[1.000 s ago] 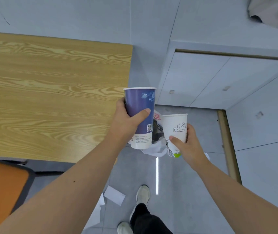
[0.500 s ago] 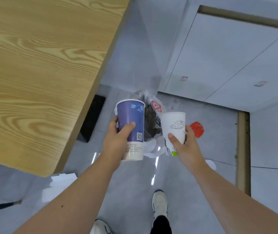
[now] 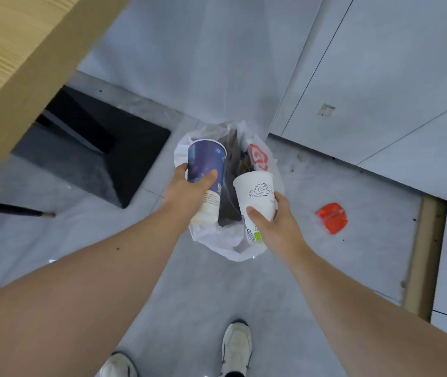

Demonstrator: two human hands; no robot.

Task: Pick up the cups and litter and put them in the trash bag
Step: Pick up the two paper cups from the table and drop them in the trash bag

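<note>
My left hand (image 3: 189,190) grips a tall purple paper cup (image 3: 206,164) with a white base, held upright over the left side of the bag's mouth. A white paper cup (image 3: 257,190) with a line drawing sits in my right hand (image 3: 276,224), over the right side. Beneath both cups a white plastic trash bag (image 3: 227,246) with a red logo stands open on the grey floor, dark litter showing inside it. An orange-red piece of litter (image 3: 332,217) lies on the floor to the right of the bag.
The wooden table's edge (image 3: 26,69) crosses the upper left, with its black base (image 3: 94,148) on the floor left of the bag. White cabinet panels (image 3: 380,91) stand behind. A wooden strip (image 3: 423,257) runs along the right. My white shoes (image 3: 236,346) are at the bottom.
The view has dropped from the tabletop to the floor. Both hands carried the cups down and forward, and they now hang over the open trash bag, which looks closer.
</note>
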